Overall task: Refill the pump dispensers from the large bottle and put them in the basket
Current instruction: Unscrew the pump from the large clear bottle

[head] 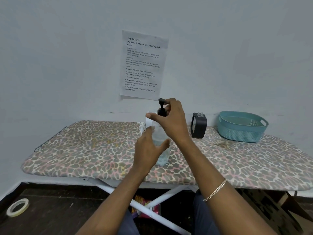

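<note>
The clear bottle [163,156] is standing up on the spotted board [84,146], with the left hand [147,150] holding it. The right hand [171,121] is pinching the black pump [161,108] on top. The black bottle [198,126] is standing close by on the right, its top open. The blue basket [240,133] is sitting farther right.

Board cover [101,150] looks like matt cloth, a bit worn. Bottle [164,157] is clear smooth plastic, and its pump [161,112] is black plastic with a slight shine. Dispenser [199,128] looks like matt plastic. Basket [240,131] is matt plastic with a woven-look texture. Sheet [144,65] is plain paper, slightly creased. Legs [162,197] look like white-painted metal, and the bracelet [215,190] is a shiny metal chain.
</note>
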